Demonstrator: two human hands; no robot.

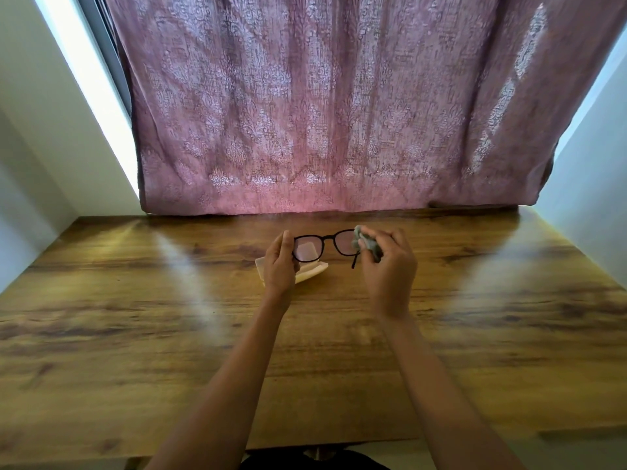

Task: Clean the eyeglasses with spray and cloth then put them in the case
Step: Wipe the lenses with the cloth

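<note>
From the head view, the eyeglasses (324, 245) were held up over the table (135, 317), pinched at one end by the left hand (280, 266). The cloth (368, 244) was bunched in the closed right hand (388, 262) against one lens, so wiping looked underway. Next, they'd probably need folding for the open case (314, 270) underneath.

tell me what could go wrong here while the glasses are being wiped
The left hand holds the eyeglasses only by one end of the frame while the right hand presses the grey cloth on the opposite lens, so the frame might twist or slip. If dropped, they could hit the wooden table or the open case.
</note>
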